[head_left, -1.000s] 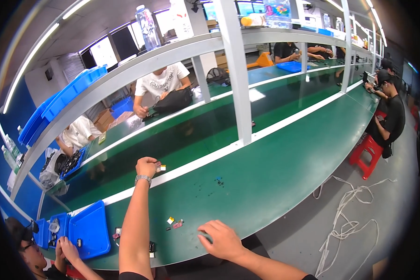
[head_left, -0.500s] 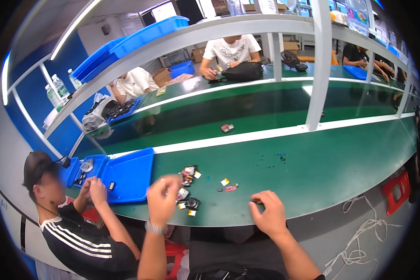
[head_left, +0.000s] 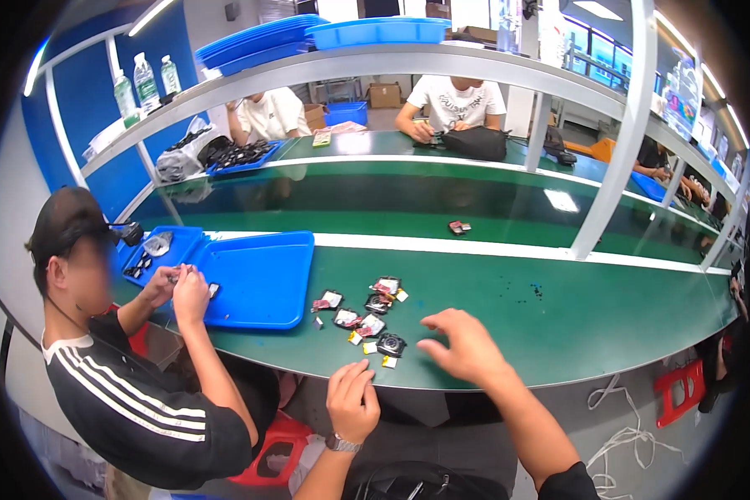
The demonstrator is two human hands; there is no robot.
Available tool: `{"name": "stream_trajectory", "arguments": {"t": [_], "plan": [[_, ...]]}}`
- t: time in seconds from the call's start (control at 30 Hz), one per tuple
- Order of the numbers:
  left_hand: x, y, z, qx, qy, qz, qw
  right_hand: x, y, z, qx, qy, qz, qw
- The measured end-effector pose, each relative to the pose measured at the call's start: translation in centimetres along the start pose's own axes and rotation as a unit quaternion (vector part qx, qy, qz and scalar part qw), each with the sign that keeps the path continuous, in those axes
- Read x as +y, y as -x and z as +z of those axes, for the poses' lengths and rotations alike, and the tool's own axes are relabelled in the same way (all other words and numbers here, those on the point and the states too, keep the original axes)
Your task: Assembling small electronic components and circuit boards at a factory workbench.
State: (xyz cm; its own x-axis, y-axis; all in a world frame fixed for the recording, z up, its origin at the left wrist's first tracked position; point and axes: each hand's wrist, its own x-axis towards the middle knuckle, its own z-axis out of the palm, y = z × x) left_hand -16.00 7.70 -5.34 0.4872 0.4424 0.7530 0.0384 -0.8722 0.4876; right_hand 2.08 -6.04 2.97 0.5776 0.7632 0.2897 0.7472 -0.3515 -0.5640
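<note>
A loose cluster of small black plastic-cased modules with pinkish-red circuit boards and whitish faces (head_left: 347,318) lies near the front edge of the long, glossy green worktop (head_left: 492,271), to the right of a shallow, rectangular blue plastic tray (head_left: 254,262). One black module with a round, ringed face (head_left: 391,345) sits at the cluster's front right. Small flat yellow-and-white pieces (head_left: 389,362) lie beside it, closest to the front edge.

The left hand (head_left: 354,404), below a metal-banded wristwatch (head_left: 342,443), is at the front edge, its fingers loosely bent and their tips near the yellow-and-white pieces; the angle hides the palm, so whether it has hold of anything I cannot tell. The right hand (head_left: 462,346) is over the worktop just right of the cluster, thumb and fingers spread well apart, grasping nothing.

Tiny dark bits (head_left: 535,290) are scattered toward the worktop's right end. Beyond the white strip along its far edge lies a small red-and-white part (head_left: 458,227). At the left, a co-worker's hands (head_left: 190,296) meet over the tray's left edge.
</note>
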Motion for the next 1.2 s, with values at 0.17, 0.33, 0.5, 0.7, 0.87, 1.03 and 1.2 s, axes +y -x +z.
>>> {"name": "stream_trajectory", "arguments": {"t": [0.17,0.33,0.5,0.7,0.87,1.03,1.2], "plan": [[-0.6,0.2,1.0,0.025,-0.018,0.008,0.999,-2.1,-1.3,5.8,0.017,0.034,-0.044,0.998],[0.0,0.1,0.5,0.023,0.003,-0.010,1.000,0.7,-1.0,4.4,-0.021,-0.173,0.061,0.983],[1.2,-1.0,-0.3,-0.015,0.015,-0.051,0.999,3.5,0.5,2.2,-0.051,-0.570,0.248,0.782],[3.5,-3.6,1.3,-0.128,0.284,-0.203,0.928,2.9,3.2,0.4,-0.083,-0.553,0.225,0.798],[4.0,-4.5,3.7,-0.235,0.499,-0.305,0.776,2.1,4.2,1.3,0.002,-0.528,0.233,0.816],[3.7,-5.0,4.6,-0.248,0.548,-0.361,0.713,2.9,5.4,0.2,-0.010,-0.452,0.268,0.851],[3.6,-5.2,4.7,-0.265,0.549,-0.369,0.701,1.4,5.1,-2.9,0.132,-0.122,-0.013,0.984]]}}
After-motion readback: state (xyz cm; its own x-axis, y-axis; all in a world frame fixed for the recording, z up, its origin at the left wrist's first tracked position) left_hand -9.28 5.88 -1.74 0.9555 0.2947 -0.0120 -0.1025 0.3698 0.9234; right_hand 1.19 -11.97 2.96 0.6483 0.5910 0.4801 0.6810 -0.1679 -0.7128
